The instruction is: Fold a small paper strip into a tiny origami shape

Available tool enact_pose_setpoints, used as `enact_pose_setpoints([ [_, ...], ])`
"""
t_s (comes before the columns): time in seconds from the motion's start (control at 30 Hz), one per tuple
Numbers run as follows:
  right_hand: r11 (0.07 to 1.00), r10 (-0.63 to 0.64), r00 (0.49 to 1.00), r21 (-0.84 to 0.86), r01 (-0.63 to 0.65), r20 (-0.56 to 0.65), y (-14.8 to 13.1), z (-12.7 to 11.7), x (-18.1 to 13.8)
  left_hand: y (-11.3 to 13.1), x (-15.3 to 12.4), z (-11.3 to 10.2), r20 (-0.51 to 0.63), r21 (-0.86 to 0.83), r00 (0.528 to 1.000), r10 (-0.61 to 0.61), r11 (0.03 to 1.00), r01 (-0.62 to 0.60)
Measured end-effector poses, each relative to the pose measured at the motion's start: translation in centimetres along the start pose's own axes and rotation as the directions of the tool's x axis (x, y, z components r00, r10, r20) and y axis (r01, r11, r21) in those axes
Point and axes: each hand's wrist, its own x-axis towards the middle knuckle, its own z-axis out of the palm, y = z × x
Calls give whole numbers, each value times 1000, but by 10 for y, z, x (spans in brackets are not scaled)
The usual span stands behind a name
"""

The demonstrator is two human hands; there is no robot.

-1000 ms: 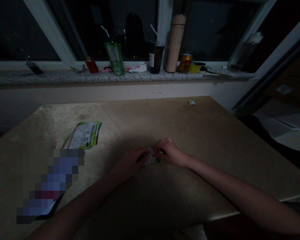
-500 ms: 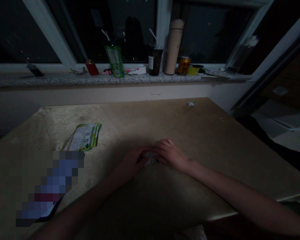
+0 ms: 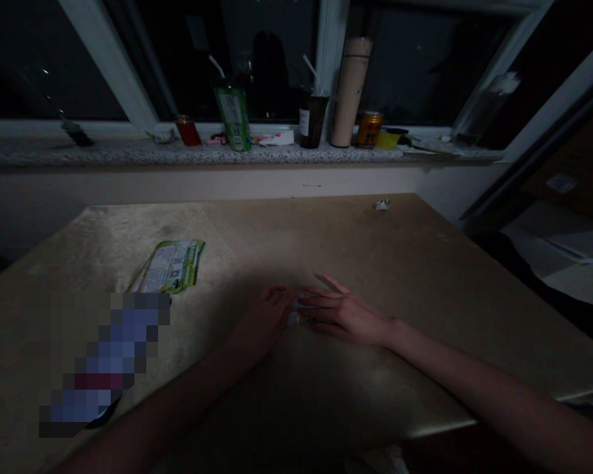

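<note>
A small, pale printed packet lies on the table in front of me, mostly covered by my hands. Bent over its left side are the fingers of my left hand, closed against it. From the right, my right hand reaches over the packet with its fingers stretched out and spread apart, the fingertips close to those of my left hand. Dim light hides the packet's exact kind and how the left fingertips press on it.
On the table are green-and-white printed packages, a blurred-out phone at left and a crumpled wrapper at the back right. The windowsill holds a green carton, a dark cup, a tall flask and an orange can.
My right hand's fingers have straightened and spread over the packet, and the hand sits slightly further right. My left hand has shifted a little, and less of the packet shows. The view has tilted slightly.
</note>
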Motion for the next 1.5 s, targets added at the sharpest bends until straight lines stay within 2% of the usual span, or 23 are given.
enact_pose_setpoints([
  [0.1,1000,3,1000,15,-3,-13,0,5,0,23,-16,3,96,273,990,107,953,-130],
  [0.13,1000,2,1000,23,-2,-18,0,7,0,31,-22,6,122,319,987,102,938,-136],
  [0.2,999,-1,1000,42,2,-30,1,10,0,44,-34,13,92,360,994,59,929,-88],
  [0.37,999,12,999,45,-9,-52,0,13,-1,50,-46,23,27,345,999,45,937,-52],
  [0.57,1000,-2,1000,17,2,24,-2,6,-2,43,-45,17,56,359,997,60,930,-76],
  [0.87,1000,2,995,12,-4,96,-1,-1,-6,27,-52,3,132,233,987,95,964,-124],
  [1.03,999,-6,998,53,3,55,-1,0,-5,19,-54,1,147,219,984,99,967,-130],
  [1.2,999,-14,999,34,12,52,2,1,-6,21,-52,-4,147,215,986,76,971,-107],
  [1.37,998,49,998,-51,-47,29,3,-6,-18,22,-49,-5,155,220,984,85,968,-119],
  [1.5,996,75,997,-51,-75,12,2,-9,-29,21,-51,-3,145,231,985,91,965,-123],
])
